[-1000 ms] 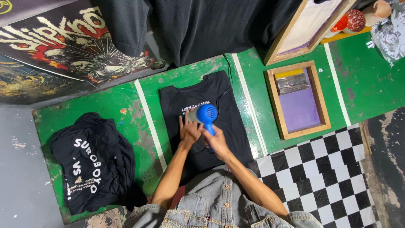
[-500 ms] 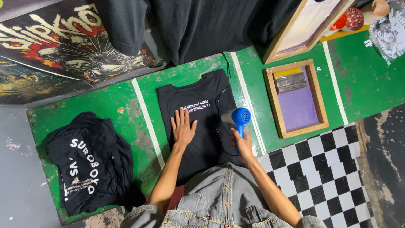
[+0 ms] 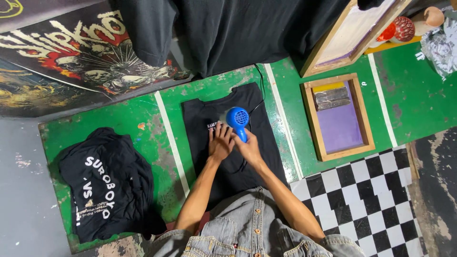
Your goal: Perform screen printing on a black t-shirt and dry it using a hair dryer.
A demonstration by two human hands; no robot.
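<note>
**Kid:** What is the right hand (image 3: 248, 148) doing?

**Helper:** It is closed around the handle of a blue hair dryer (image 3: 237, 119). The round end of the dryer points down at a black T-shirt (image 3: 223, 107).

**Kid:** Where is that shirt?

**Helper:** It lies flat on the green tabletop (image 3: 143, 143), between two white lines. Small white letters are printed on its chest, right under the dryer.

**Kid:** And the left hand (image 3: 220, 143)?

**Helper:** It is open, with the fingers spread. It lies flat on the shirt, just beside the dryer and touching the right hand.

**Kid:** Does the dryer have a cord?

**Helper:** Yes, a thin black cord (image 3: 261, 88) runs up from it over the shirt toward the top of the tabletop.

**Kid:** What else is there?

**Helper:** A second black shirt (image 3: 107, 183) with big white letters lies crumpled on the left end of the tabletop, well apart from the hands. On the right sits a wooden printing frame (image 3: 337, 115) with a purple screen. A scraper tool (image 3: 332, 98) lies inside it near the top. Another wooden frame (image 3: 350, 33) leans above it. A black and white checkered board (image 3: 366, 200) lies near the person's right arm.
</note>
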